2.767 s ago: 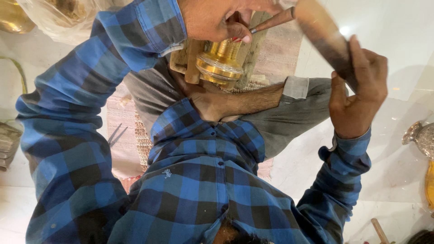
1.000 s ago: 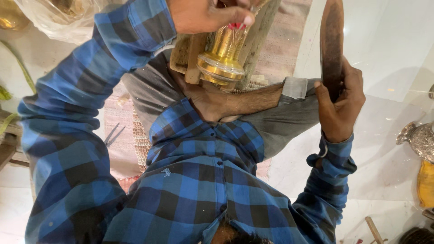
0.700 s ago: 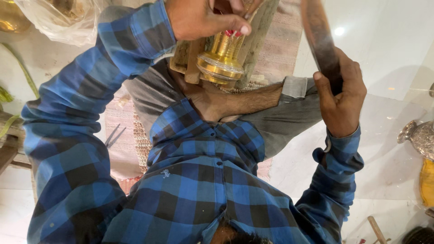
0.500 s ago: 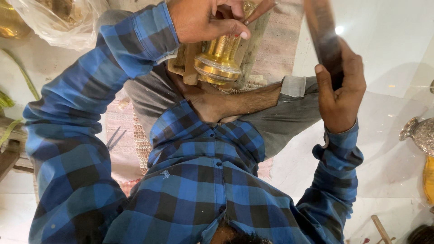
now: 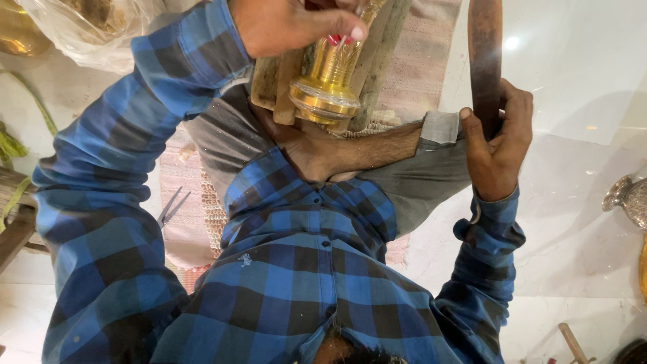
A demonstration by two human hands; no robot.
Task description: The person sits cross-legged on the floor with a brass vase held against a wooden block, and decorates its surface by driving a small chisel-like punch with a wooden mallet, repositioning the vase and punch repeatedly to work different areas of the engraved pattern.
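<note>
Now, in the head view, the right hand (image 5: 497, 145) has swung its grasped dark wooden bat (image 5: 486, 57) back upright, right of the brass vase (image 5: 328, 77); the left hand (image 5: 286, 23) grips a tool against the vase, which rests on wooden blocks (image 5: 273, 84). A plastic bag (image 5: 87, 30) left of it holds indistinct brownish pieces.

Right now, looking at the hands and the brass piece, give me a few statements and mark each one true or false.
1. The right hand grips a long dark bar. True.
2. The brass vase lies on the white floor. False: it rests on wooden blocks by the person's foot.
3. The left hand is at the vase's upper part. True.
4. The shirt sleeves are plain red. False: they are blue and black checked.
5. A clear plastic bag sits at upper left. True.
</note>
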